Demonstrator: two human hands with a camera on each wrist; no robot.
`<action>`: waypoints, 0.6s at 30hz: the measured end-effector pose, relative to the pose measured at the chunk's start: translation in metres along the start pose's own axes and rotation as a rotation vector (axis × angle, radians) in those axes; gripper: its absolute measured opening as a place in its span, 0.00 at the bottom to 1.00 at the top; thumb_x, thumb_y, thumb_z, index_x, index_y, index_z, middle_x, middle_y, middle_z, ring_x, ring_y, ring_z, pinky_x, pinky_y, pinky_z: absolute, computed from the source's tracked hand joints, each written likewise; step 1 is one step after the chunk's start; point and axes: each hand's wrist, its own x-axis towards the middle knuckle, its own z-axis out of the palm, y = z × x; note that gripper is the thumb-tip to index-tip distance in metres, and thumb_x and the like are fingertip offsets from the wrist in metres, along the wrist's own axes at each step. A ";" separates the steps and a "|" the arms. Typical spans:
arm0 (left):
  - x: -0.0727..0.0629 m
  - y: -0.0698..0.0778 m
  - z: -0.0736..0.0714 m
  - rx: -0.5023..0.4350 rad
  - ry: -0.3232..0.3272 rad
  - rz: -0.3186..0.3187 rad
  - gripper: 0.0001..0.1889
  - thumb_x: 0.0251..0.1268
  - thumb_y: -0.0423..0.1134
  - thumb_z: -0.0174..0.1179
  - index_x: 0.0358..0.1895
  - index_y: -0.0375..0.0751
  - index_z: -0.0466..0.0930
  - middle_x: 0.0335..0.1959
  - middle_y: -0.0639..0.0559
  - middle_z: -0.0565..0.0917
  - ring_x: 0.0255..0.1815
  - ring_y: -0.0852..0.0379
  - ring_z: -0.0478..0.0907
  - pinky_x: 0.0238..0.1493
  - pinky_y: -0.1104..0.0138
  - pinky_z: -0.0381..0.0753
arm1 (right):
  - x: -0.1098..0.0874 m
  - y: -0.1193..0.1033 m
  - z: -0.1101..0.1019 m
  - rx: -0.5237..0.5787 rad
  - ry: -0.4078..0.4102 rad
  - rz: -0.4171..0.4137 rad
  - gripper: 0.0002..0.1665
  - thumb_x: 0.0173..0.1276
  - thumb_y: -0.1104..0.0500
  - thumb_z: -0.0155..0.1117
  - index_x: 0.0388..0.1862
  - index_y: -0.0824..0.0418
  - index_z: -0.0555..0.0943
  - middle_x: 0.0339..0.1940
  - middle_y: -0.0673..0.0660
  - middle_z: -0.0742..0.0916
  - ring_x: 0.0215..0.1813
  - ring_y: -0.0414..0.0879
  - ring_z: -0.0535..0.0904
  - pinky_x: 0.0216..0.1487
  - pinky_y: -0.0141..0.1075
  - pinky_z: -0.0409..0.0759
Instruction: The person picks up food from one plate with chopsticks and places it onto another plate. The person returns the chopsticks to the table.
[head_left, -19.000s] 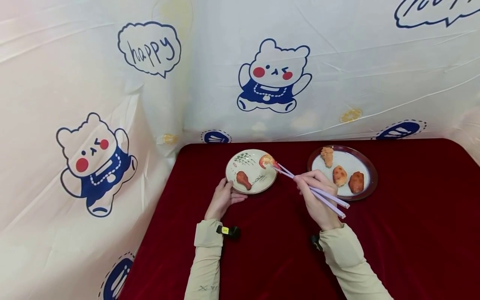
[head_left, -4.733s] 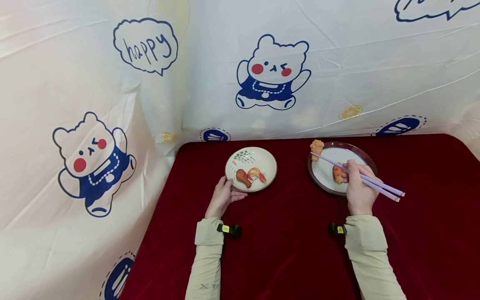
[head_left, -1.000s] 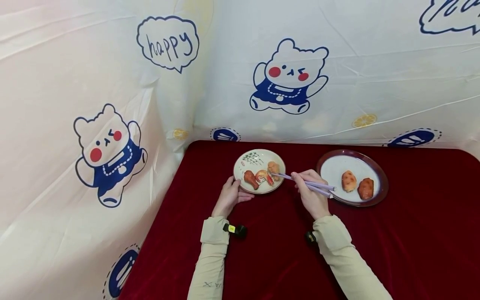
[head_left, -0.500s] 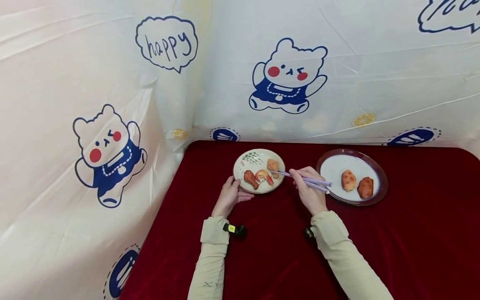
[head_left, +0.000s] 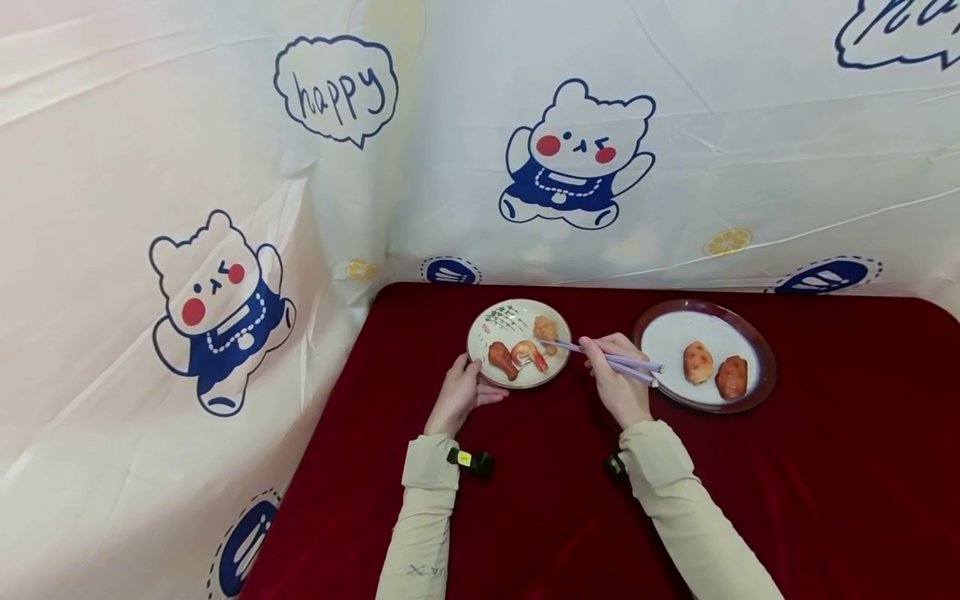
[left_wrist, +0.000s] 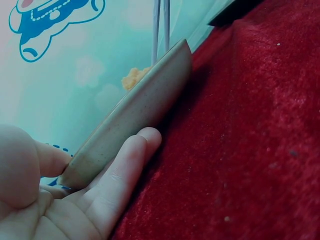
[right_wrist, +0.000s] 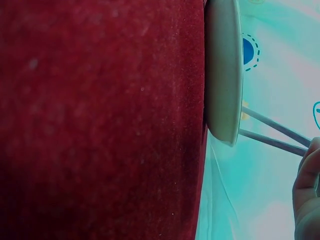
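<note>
While the left hand [head_left: 456,395] holds the small plate [head_left: 523,327] by its near left edge, thumb at the rim and fingers beneath, we see the right hand [head_left: 621,383] grasping the chopsticks [head_left: 637,363], so neither grip is free. The nugget [head_left: 546,330] lies on the right part of that plate, to the left of the right hand and slightly beyond it. Of the two hands, we find the right one nearer, though only its chopsticks bridge the gap; its fingers stand just outside the plate, above the red worktop [head_left: 540,500].

What we judge to matter most is the crossing of two lines. The nugget's long axis runs roughly away from us, while the chopsticks run mostly sideways, their thick ends slanting a little toward us, so they meet its nearer half across its length. One tip overlaps that half; we cannot tell whether the pair pinches it or merely rests against it, although the right wrist view shows them spread toward their tips.

Just beside the nugget, on its near left, lies the shrimp [head_left: 531,356], with the drumstick [head_left: 502,358] farther left. Past the right hand, the large plate [head_left: 667,337] bears a pale wing [head_left: 697,362] and a darker wing [head_left: 731,377].
</note>
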 end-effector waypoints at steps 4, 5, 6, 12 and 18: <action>0.000 0.000 0.000 0.002 0.000 -0.004 0.25 0.80 0.40 0.35 0.74 0.36 0.50 0.49 0.29 0.81 0.41 0.41 0.86 0.46 0.56 0.87 | 0.001 0.006 0.000 -0.009 0.006 -0.020 0.18 0.67 0.50 0.65 0.32 0.64 0.89 0.29 0.59 0.84 0.26 0.38 0.78 0.25 0.22 0.76; 0.000 0.000 0.000 0.001 0.000 -0.003 0.25 0.80 0.40 0.35 0.74 0.36 0.50 0.49 0.29 0.81 0.40 0.41 0.86 0.46 0.56 0.87 | 0.001 0.006 0.000 -0.011 0.006 -0.026 0.18 0.67 0.49 0.65 0.32 0.63 0.89 0.28 0.59 0.84 0.25 0.37 0.78 0.25 0.22 0.76; 0.000 0.000 0.000 0.001 -0.001 -0.002 0.25 0.80 0.40 0.35 0.74 0.36 0.50 0.49 0.29 0.81 0.40 0.41 0.86 0.45 0.56 0.87 | 0.001 0.006 0.000 -0.013 0.006 -0.030 0.19 0.67 0.48 0.65 0.31 0.63 0.89 0.28 0.58 0.84 0.25 0.36 0.78 0.25 0.23 0.76; 0.011 -0.013 -0.002 -0.007 0.029 0.008 0.24 0.80 0.42 0.36 0.74 0.39 0.51 0.48 0.29 0.82 0.37 0.44 0.87 0.42 0.58 0.88 | -0.001 0.004 0.001 -0.041 0.022 -0.026 0.18 0.67 0.49 0.65 0.30 0.62 0.89 0.27 0.56 0.84 0.25 0.34 0.77 0.24 0.23 0.76; 0.018 -0.023 -0.003 -0.013 0.062 0.021 0.23 0.80 0.42 0.36 0.72 0.40 0.54 0.45 0.32 0.83 0.33 0.47 0.87 0.39 0.60 0.88 | -0.001 0.005 0.002 -0.035 0.028 -0.030 0.18 0.67 0.49 0.66 0.29 0.63 0.89 0.27 0.57 0.84 0.25 0.36 0.78 0.24 0.22 0.76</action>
